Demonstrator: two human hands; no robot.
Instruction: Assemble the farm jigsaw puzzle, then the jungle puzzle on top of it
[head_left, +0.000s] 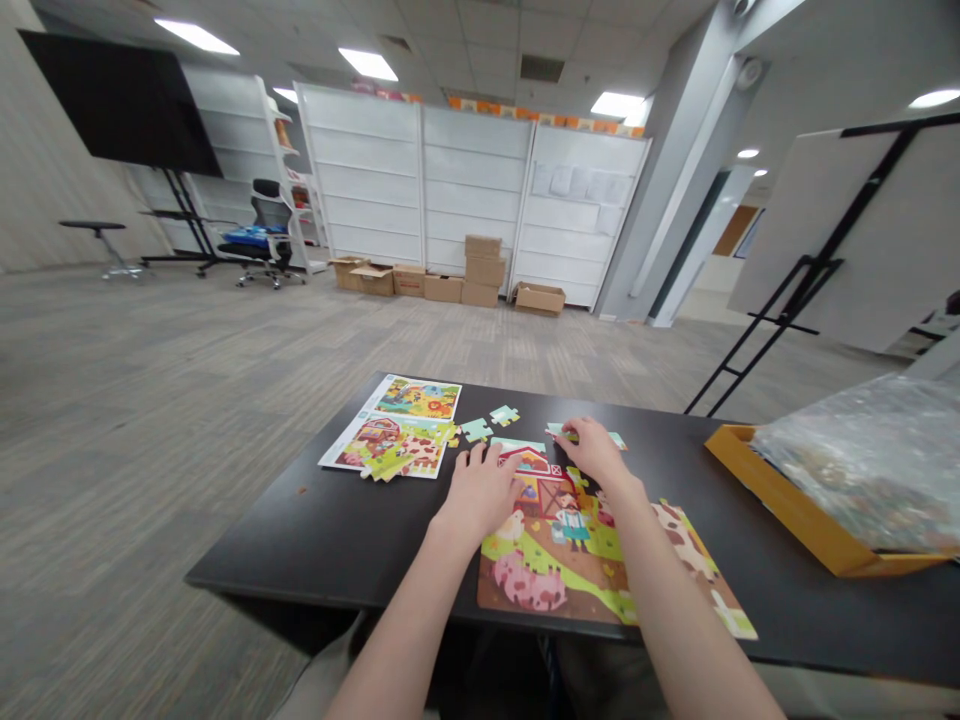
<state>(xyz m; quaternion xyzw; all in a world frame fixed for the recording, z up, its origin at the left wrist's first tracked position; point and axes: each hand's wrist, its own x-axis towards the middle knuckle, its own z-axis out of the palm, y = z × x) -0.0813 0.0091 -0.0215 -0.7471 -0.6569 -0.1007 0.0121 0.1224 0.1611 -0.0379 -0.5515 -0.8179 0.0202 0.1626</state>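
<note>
A partly joined farm jigsaw puzzle lies on the black table near its front edge, showing a pig, a barn and a farmer. My left hand rests with its fingers spread on the puzzle's upper left edge, by the barn. At the upper right, my right hand pinches a pale blue puzzle piece just above the barn roof. Another pale blue piece shows to the right of that hand. Loose sky pieces lie beyond my left hand. My right forearm hides part of the puzzle.
A reference sheet with two pictures lies at the left, with green pieces on it. An orange box holding a clear plastic bag stands on the right of the table. Cardboard boxes line the far shelves.
</note>
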